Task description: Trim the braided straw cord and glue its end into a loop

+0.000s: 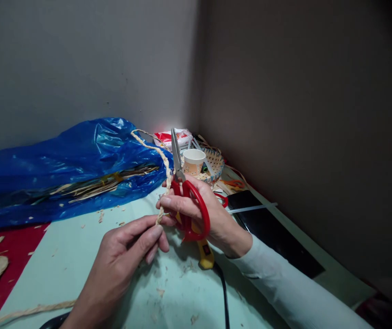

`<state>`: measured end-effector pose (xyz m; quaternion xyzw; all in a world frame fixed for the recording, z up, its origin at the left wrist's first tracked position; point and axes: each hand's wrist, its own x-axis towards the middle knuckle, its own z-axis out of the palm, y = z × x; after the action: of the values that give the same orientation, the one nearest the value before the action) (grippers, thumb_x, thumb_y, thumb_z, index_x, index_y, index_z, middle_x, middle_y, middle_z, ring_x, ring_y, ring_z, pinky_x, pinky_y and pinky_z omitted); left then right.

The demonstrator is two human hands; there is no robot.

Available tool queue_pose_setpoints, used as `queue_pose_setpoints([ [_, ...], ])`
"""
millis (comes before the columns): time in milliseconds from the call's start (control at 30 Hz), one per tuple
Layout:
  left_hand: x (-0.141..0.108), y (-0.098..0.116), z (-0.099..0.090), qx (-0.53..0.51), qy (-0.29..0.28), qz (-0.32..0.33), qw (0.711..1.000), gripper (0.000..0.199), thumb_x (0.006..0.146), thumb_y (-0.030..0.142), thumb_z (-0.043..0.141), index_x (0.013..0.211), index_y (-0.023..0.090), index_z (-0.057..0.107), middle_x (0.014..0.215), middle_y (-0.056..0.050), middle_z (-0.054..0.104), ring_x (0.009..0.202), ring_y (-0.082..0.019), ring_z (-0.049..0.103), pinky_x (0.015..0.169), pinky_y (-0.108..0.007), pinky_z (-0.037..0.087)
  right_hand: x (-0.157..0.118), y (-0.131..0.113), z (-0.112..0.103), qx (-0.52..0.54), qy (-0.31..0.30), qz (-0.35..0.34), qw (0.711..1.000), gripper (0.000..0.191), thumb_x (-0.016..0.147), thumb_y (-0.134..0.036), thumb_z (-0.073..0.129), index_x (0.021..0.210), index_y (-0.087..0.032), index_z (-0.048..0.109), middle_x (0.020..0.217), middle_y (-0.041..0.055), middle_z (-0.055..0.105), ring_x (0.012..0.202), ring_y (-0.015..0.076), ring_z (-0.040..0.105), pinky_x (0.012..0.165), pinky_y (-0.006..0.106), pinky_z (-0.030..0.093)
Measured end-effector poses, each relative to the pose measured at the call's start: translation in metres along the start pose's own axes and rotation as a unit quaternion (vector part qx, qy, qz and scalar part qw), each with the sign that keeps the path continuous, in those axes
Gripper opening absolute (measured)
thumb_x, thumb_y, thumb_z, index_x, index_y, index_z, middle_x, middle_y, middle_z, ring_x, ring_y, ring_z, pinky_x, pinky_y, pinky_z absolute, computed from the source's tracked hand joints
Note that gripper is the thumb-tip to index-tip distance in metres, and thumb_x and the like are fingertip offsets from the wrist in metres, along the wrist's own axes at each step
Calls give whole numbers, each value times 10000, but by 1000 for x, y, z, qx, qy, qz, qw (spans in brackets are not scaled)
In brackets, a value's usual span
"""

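Note:
A thin braided cord of pale plant fibre (pixel 166 165) runs up from between my hands and arches back over the blue bag. My left hand (pixel 127 249) pinches its lower end between thumb and fingertips. Just above, my right hand (pixel 213 212) grips the same cord with thumb and forefinger. Red-handled scissors (pixel 200 208) hang on my right hand, their blades closed and pointing up, clear of the cord. Below my right hand lies a yellow tool (pixel 206 256) with a black cable, partly hidden by the hand and scissors.
A blue plastic bag (pixel 79 141) with dry fibre strips (pixel 107 183) lies at left. Behind my right hand are a woven basket (pixel 216 160), a paper cup (pixel 194 161) and a red-white packet (pixel 178 136). A black flat panel (pixel 278 237) lies at right, beside the wall. Fibre scraps dot the pale-green table (pixel 168 292).

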<state>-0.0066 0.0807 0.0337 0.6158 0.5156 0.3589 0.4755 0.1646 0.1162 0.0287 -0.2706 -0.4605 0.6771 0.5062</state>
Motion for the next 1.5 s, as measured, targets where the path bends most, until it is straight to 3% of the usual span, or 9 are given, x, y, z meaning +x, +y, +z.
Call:
queue_pose_setpoints([
  [200,2,3,0,48,57,5,997,243,780,396,674,596,244,718,509,36,639,446,-98,499,475,-186,413,0,-5,4,-12,-7,16,1000,443,684,-215,878,938,-209,516,742,-71,623,612,77,568,580,205,417],
  [433,1,-2,-4,52,68,-13,996,184,768,432,699,718,267,764,605,25,705,563,-138,593,587,-202,488,0,-1,-4,-44,0,-9,999,356,729,-248,848,945,-206,568,782,-68,619,621,70,546,614,212,425],
  [633,1,-3,-6,27,35,-33,999,311,851,491,631,679,251,729,653,7,674,677,-166,587,661,-232,467,1,-6,-3,-19,22,-30,999,392,733,-304,839,959,-221,529,868,-27,630,750,137,610,711,278,482],
  [800,0,-4,-6,-39,13,-70,997,310,855,531,629,823,242,738,582,41,578,546,-116,446,564,-219,378,5,-9,-1,15,79,-55,995,410,694,-344,853,896,-230,515,786,-50,543,651,111,513,636,256,490],
  [867,0,-5,-5,-64,13,-90,994,315,841,538,649,838,236,741,595,46,565,526,-100,390,526,-206,339,5,-7,-2,5,67,-46,997,394,712,-361,839,907,-230,523,795,-42,558,655,117,526,641,264,492],
  [1100,1,-5,-2,-87,54,-105,989,381,729,601,734,765,222,743,599,35,530,600,-111,437,517,-173,351,2,0,-6,-26,22,-40,999,297,798,-331,792,930,-212,555,807,-30,596,698,131,585,690,277,483],
  [1500,-1,-7,-4,-98,57,-110,987,345,767,574,725,815,233,739,665,29,572,632,-109,452,542,-168,366,-1,-1,-8,-62,-7,-35,997,291,848,-381,752,1010,-214,576,902,18,680,762,161,634,648,262,490],
])
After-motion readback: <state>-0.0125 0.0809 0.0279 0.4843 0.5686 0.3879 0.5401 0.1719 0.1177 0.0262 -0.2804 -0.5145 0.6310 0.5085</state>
